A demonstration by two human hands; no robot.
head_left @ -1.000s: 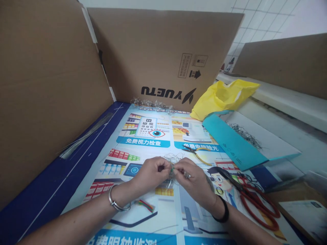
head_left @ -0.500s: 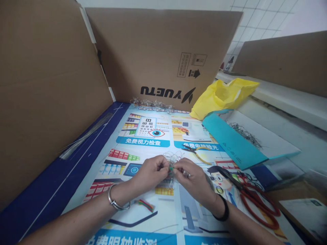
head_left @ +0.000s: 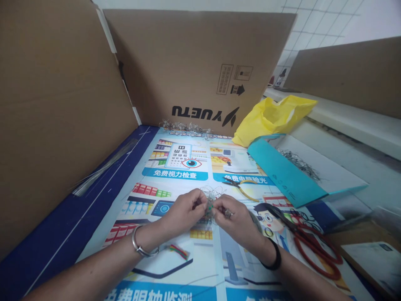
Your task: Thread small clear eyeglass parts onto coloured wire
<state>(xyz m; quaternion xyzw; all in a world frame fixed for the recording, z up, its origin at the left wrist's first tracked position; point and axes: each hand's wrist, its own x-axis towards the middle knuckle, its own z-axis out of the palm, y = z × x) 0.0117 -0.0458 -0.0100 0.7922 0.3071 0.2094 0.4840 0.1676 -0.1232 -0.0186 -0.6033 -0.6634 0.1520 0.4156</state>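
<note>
Silvery wire bundle (head_left: 212, 192): between the left hand (head_left: 188, 210) and the right hand (head_left: 234, 214), over the middle of the printed sheet (head_left: 203, 274), its thin loops spreading past the fingers; whether it touches the sheet, I cannot tell.
Green strand (head_left: 210, 207): at the near part of the bundle, between the fingertips.
Left grip: thumb and forefinger pinching the bundle's near left edge.
Right grip: thumb and forefinger pinching the green strand.
Coloured strips (head_left: 179, 252): red, yellow and green, on the sheet near the left wrist.
Pliers (head_left: 237, 184): yellow-handled, lying beyond the right hand.
Scissors (head_left: 293, 228): red-handled, right of the right hand.
Teal box (head_left: 286, 175): farther right, loose wires (head_left: 299, 164) inside.
Yellow bag (head_left: 275, 121): just behind the box.
Blue surface (head_left: 94, 219): beneath the sheet, showing at left.
Cardboard panel (head_left: 188, 62): upright at the back.
</note>
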